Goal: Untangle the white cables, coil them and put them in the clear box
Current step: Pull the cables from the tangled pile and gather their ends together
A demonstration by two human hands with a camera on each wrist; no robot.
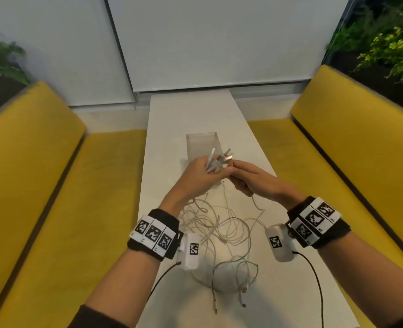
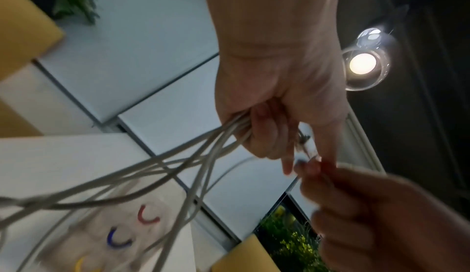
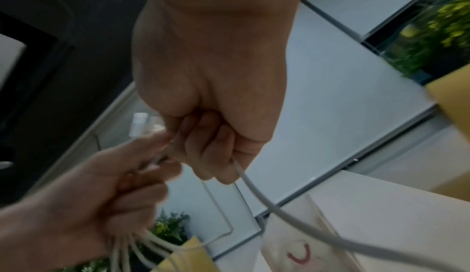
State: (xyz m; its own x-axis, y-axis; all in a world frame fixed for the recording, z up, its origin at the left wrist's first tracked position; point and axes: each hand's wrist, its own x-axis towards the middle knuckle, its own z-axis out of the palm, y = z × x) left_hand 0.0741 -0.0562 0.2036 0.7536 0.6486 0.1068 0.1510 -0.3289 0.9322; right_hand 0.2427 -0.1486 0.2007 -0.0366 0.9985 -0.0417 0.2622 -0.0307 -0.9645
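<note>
White cables (image 1: 219, 230) are what we have in both hands, raised above a narrow white table (image 1: 191, 117) that runs away from us between two yellow benches (image 1: 37, 185). Our left hand (image 1: 201, 176) sits at about 11 o'clock from the loose tangle; its fingers are curled tight around a bundle of several strands, and the plug ends (image 1: 219, 159) fan out above the fist. The left wrist view shows those strands (image 2: 178, 168) leaving the closed left hand (image 2: 277, 99) and sweeping down toward 8 o'clock. Our right hand (image 1: 247, 178) meets the left at the plugs, at about 1 o'clock from the tangle. It is closed too: in the right wrist view the right hand (image 3: 211, 95) has its fingers folded over a single cable (image 3: 287, 216), which drops from under the little finger toward 4 o'clock. The fingertips of the two hands touch where the plugs are; exactly which plug the right one pinches is too blurred to tell.

Below the hands most of the cable length lies in overlapping loops on the table, with several free connectors (image 1: 243, 290) hanging near the edge closest to us at 6 o'clock. A clear box (image 1: 201, 144) stands on the table at 12 o'clock, just beyond the hands and partly hidden by them. Green plants (image 1: 385, 41) fill the upper corners.
</note>
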